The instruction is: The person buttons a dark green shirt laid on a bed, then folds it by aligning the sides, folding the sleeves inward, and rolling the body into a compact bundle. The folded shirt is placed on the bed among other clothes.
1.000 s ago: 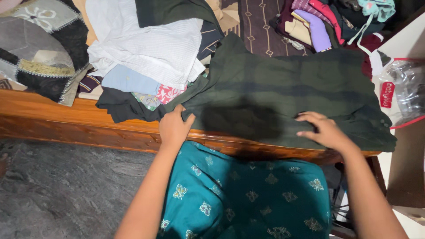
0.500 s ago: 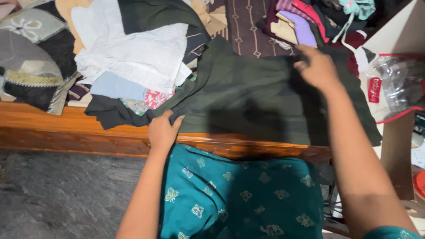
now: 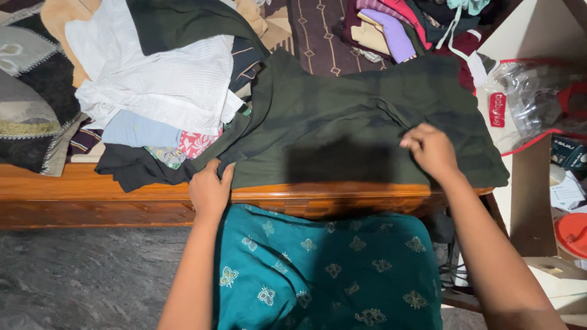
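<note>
Two hands are in view, both on one dark green garment [image 3: 342, 116] spread flat across the near part of the bed. The left hand [image 3: 210, 190] is closed on the garment's lower left corner, right at the wooden bed edge [image 3: 92, 194]. The right hand [image 3: 431, 150] pinches a fold of the same cloth near its lower right side, fingers bent around the fabric. To the left lies one heap of clothes [image 3: 165, 91], a white shirt on top, overlapping the garment's left edge. A second heap [image 3: 397, 24], with purple and red pieces, sits beyond its far right corner. One clear plastic bag [image 3: 526, 98] with red trim stands just right of the garment; its contents cannot be made out. Grey floor [image 3: 85, 281] lies open below the bed edge to the left.
</note>
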